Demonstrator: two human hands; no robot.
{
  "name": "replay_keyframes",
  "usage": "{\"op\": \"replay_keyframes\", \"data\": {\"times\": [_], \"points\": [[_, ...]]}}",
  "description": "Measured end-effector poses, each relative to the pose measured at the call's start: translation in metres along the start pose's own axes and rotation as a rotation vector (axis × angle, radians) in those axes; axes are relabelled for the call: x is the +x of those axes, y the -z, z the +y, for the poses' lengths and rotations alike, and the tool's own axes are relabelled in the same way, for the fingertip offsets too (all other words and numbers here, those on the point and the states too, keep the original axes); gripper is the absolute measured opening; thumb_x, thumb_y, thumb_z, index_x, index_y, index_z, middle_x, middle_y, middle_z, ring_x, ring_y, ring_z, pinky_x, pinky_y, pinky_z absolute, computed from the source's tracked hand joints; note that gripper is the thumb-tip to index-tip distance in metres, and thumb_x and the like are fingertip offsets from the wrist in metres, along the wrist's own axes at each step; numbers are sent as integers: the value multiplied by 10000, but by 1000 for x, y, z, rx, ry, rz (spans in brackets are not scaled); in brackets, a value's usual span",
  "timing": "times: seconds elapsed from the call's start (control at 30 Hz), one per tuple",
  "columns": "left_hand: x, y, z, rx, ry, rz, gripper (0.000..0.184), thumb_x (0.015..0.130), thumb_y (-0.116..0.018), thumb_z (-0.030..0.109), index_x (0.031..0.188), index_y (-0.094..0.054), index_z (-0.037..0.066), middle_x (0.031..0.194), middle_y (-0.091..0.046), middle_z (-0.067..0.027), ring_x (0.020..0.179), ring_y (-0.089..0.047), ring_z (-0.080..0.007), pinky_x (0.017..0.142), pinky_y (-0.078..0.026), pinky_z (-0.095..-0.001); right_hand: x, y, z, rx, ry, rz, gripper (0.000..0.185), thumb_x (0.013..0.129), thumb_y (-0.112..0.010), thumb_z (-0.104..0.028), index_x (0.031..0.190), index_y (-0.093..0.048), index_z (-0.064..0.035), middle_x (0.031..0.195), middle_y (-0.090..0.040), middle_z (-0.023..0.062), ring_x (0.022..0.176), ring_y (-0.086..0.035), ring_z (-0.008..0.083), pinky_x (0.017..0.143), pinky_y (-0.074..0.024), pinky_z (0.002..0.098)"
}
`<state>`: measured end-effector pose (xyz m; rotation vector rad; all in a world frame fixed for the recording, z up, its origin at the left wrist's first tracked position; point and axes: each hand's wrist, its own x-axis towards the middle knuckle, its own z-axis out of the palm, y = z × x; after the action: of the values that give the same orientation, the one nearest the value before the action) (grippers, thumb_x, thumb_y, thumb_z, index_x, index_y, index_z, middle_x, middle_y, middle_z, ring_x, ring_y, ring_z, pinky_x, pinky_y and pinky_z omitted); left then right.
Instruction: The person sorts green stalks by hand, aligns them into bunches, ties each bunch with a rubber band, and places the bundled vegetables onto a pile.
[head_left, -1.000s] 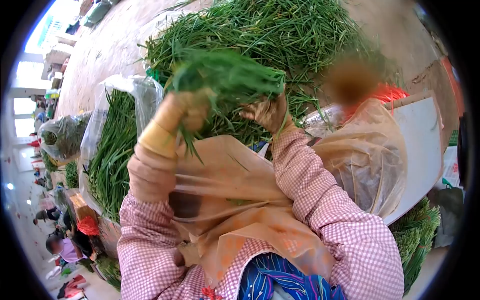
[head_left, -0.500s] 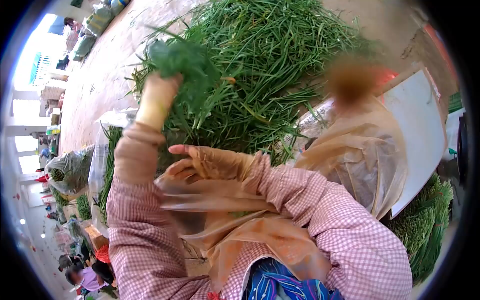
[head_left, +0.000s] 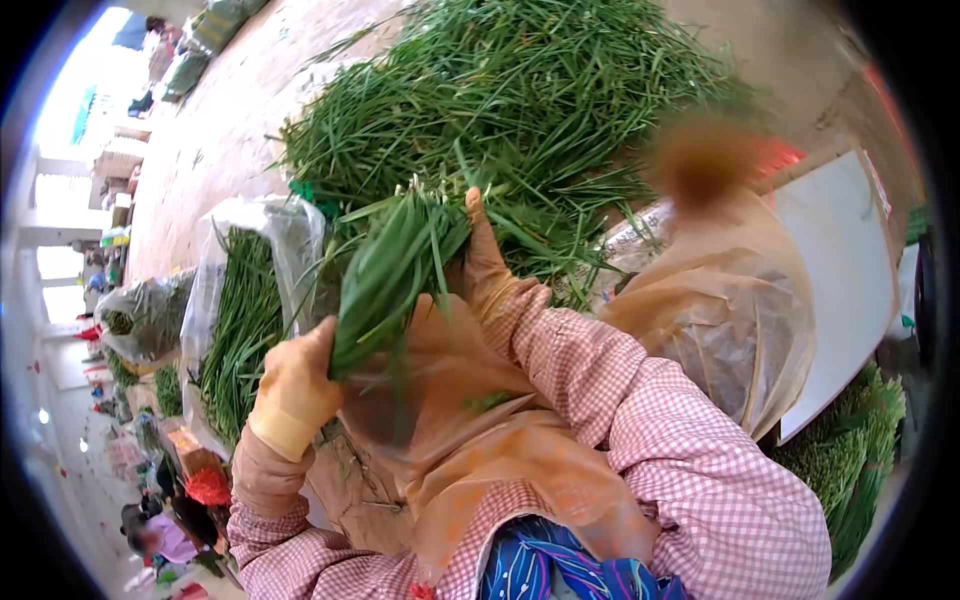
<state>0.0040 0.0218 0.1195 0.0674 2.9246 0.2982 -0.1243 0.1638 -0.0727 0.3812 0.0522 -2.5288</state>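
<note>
A bunch of long green stalks [head_left: 400, 265] hangs above my lap, its pale cut ends up and its leafy end slanting down to the left. My left hand [head_left: 300, 380], in a yellowish glove, is closed round the lower leafy end. My right hand [head_left: 483, 255], also gloved, is upright at the right side of the bunch near the cut ends. One finger of it points up, stretched out; the other fingers are hidden. Behind both hands lies a large heap of loose green stalks [head_left: 520, 90].
A clear plastic bag [head_left: 305, 240] packed with stalks stands at the left. On the right are a brownish plastic sheet [head_left: 720, 310], a white board [head_left: 840, 280] and more bundled stalks [head_left: 850, 460]. A blurred brown blob covers part of the upper right. A person [head_left: 165, 535] is at lower left.
My left hand has come down and toward me with the bunch, from above the heap. My right hand has turned from pointing left to upright beside the bunch.
</note>
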Motion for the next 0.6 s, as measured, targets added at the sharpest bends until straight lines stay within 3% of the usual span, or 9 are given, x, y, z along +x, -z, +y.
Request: {"op": "replay_keyframes", "data": {"times": [0.07, 0.13, 0.27, 0.33, 0.4, 0.47, 0.5, 0.57, 0.6], "points": [[-18, 7, 9, 50, -6, -38, 426, 717, -680, 46, 1137, -614, 66, 774, -624, -202, 746, -599, -421, 651, -476, -475, 10, 3, -4, -83, -27, 79, 703, 807, -594, -669, 1148, -607, -55, 1033, -662, 125, 915, -646, 289, 839, -549, 454], [-43, 8, 2, 86, 9, -52, 416, 712, -672, 39, 1123, -623, 63, 748, -621, -199, 708, -598, -417, 625, -477, -464, 30, 6, -12, -94, -32, 92, 545, 820, -683, -524, 1097, -607, -60, 950, -661, 89, 763, -660, 228, 686, -593, 390], [-84, 1, -12, 4, 23, 74, 387, 705, -673, 36, 1087, -612, 48, 716, -618, -179, 687, -618, -388, 603, -488, -442, 22, -24, -11, -389, -162, 69, 294, 866, -697, -292, 1040, -608, -72, 844, -646, 40, 700, -637, 183, 621, -576, 353], [-106, -18, -31, -77, 75, 95, 384, 708, -665, 17, 1087, -620, 55, 738, -629, -176, 693, -622, -388, 595, -487, -436, 49, -8, -16, -584, -71, 180, 189, 890, -654, -236, 966, -608, -70, 793, -619, 38, 663, -602, 175, 576, -526, 326], [-122, -33, -38, -38, 104, 135, 322, 709, -664, 10, 1027, -623, 46, 754, -634, -180, 699, -624, -387, 592, -493, -427, 55, -9, -33, -853, 267, 41, 95, 893, -539, -126, 883, -609, -63, 684, -537, 31, 603, -540, 173, 556, -439, 293], [-126, -41, -32, -175, 173, 158, 274, 711, -674, 23, 979, -621, 31, 762, -635, -184, 704, -626, -385, 599, -500, -420, 43, -36, -72, -897, 403, 112, 157, 901, -537, -189, 925, -623, -59, 718, -572, 44, 627, -563, 179, 617, -474, 305], [-130, -46, -31, -134, 153, 176, 285, 706, -681, 31, 985, -620, 36, 769, -639, -184, 714, -629, -383, 616, -505, -418, 36, -66, -90, -1010, 471, 263, 133, 874, -484, -41, 950, -591, -20, 708, -549, 78, 644, -569, 231, 697, -494, 346], [-147, -63, -40, 39, 153, 147, 428, 665, -707, 67, 1076, -592, 66, 797, -647, -153, 728, -637, -362, 631, -504, -422, 25, -100, -113, -1110, 748, 144, 179, 923, -545, -175, 942, -603, -6, 637, -586, 51, 604, -578, 194, 676, -500, 351], [-151, -65, -40, 29, 186, 155, 428, 665, -707, 67, 1076, -592, 66, 797, -647, -153, 728, -637, -362, 631, -504, -422, 42, -104, -132, -1154, 581, 111, 246, 899, -592, -243, 965, -610, -7, 687, -616, 64, 653, -601, 203, 744, -493, 374]]}}
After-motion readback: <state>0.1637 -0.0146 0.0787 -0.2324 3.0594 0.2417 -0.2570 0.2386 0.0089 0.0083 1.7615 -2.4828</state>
